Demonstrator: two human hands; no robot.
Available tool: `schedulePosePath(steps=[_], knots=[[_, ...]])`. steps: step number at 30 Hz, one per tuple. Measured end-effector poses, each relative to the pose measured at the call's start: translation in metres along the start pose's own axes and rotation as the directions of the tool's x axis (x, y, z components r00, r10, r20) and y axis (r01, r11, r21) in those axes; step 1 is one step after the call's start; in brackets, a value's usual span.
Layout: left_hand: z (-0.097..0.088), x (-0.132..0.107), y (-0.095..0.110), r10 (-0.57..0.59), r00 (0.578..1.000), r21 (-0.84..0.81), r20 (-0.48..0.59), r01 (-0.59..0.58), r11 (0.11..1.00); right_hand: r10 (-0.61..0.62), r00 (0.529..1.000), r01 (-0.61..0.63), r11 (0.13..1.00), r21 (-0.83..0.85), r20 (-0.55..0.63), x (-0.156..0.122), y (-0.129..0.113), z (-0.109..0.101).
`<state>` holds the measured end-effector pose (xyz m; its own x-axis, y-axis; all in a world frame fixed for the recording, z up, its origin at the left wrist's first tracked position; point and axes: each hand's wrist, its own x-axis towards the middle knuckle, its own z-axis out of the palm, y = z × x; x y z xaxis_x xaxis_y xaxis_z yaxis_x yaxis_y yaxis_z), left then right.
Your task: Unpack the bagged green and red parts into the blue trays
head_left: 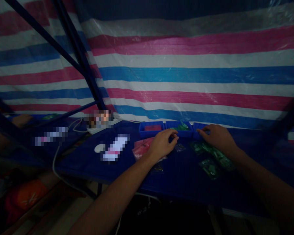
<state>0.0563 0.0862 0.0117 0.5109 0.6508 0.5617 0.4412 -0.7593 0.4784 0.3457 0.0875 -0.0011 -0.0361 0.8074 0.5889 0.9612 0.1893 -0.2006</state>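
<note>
My left hand (164, 142) hovers over the blue table (181, 176) with its fingers curled into a pinch; what they hold is too dark to name. It sits just in front of three small blue trays: one with red pieces (152, 128), one with green pieces (180, 127), and a third (198, 129) at the right. Pink packets (140, 148) lie under its wrist. My right hand (217, 137) lies flat, fingers stretched to the edge of the right tray. Green packets (210, 156) are spread below it, and a clear packet (179, 147) lies between the hands.
A striped pink, blue and white tarp (186, 75) hangs right behind the table. Dark blue frame bars (75, 49) cross at the left. A white cable (56, 163) and a small white round thing (99, 148) lie left. Another person's arm (21, 120) shows far left.
</note>
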Motion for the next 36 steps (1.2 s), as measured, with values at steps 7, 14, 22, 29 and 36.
schedulePosePath(steps=[7,14,22,29,36], knots=[[0.001,0.000,-0.001,0.006,0.999,0.036,-0.040,-0.004,0.999,-0.281,0.959,0.263,0.934,0.241,0.042,-0.011,-0.050,-0.010],[-0.003,0.000,0.001,-0.001,0.997,0.060,-0.078,0.006,0.998,-0.605,0.773,0.382,0.683,0.622,0.190,-0.039,-0.103,0.000],[-0.002,0.000,0.001,-0.024,0.998,0.015,-0.060,0.025,1.000,-0.602,0.759,0.370,0.711,0.598,0.247,-0.036,-0.091,0.016],[-0.001,0.001,-0.002,-0.023,0.999,0.028,-0.038,0.024,0.999,-0.428,0.884,0.274,0.801,0.532,0.189,-0.030,-0.080,0.017],[0.007,-0.005,-0.004,-0.123,0.992,-0.023,0.007,0.123,0.992,-0.047,0.997,-0.015,0.667,0.745,0.061,-0.028,-0.084,0.007]])
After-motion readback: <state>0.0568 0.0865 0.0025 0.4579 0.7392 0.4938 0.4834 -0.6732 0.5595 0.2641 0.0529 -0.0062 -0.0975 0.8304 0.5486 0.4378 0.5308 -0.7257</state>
